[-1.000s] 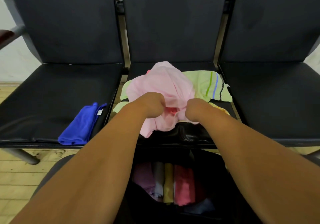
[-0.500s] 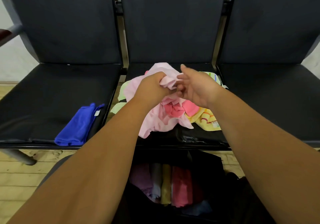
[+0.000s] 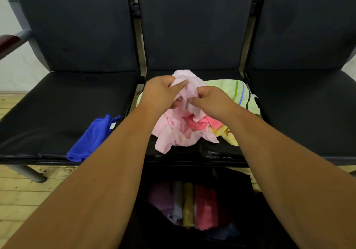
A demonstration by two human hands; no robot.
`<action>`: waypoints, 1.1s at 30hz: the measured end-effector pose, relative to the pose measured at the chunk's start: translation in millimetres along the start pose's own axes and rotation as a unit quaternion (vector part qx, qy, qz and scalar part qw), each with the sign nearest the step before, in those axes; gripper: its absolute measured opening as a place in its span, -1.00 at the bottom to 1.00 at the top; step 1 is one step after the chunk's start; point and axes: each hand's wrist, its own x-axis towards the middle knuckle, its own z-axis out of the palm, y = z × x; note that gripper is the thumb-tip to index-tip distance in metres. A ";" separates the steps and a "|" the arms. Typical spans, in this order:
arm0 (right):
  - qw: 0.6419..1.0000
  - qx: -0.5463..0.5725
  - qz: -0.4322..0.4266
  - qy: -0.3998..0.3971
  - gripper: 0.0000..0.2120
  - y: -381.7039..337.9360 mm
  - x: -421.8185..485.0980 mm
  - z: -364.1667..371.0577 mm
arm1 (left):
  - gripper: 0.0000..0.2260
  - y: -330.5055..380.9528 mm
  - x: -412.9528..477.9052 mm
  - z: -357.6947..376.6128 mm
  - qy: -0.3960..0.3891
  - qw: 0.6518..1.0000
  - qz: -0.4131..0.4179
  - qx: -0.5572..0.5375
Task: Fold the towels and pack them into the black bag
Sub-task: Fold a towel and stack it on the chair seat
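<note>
Bunched pale pink cloth towel (image 3: 181, 133) on the black padded middle seat (image 3: 217, 152)
The open black fabric bag (image 3: 237, 196) stands below the seat, nearer the person. The towel shows no clear long axis; the left hand (image 3: 161, 92) and the right hand (image 3: 212, 102) each pinch its top, close together.

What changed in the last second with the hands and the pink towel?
The left hand and right hand moved up the pile and now grip the top of the pink towel; the right opened briefly midway. The blue towel, green striped towel and black bag stayed put.
</note>
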 end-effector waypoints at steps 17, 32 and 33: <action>0.982 -0.079 0.114 0.125 -0.65 30.3 0.2 -13.5 | -0.81 -27.6 -7.3 -61.8 0.223 0.975 0.003 0.005; 0.867 0.478 0.040 0.137 -0.81 -58.4 -98.6 -67.1 | -0.76 8.3 -77.3 -102.5 0.174 0.980 -0.047 -0.088; 0.857 0.495 0.030 0.142 -0.79 -66.2 -99.5 -73.0 | -0.77 16.5 -77.2 -104.8 0.170 0.978 -0.045 -0.111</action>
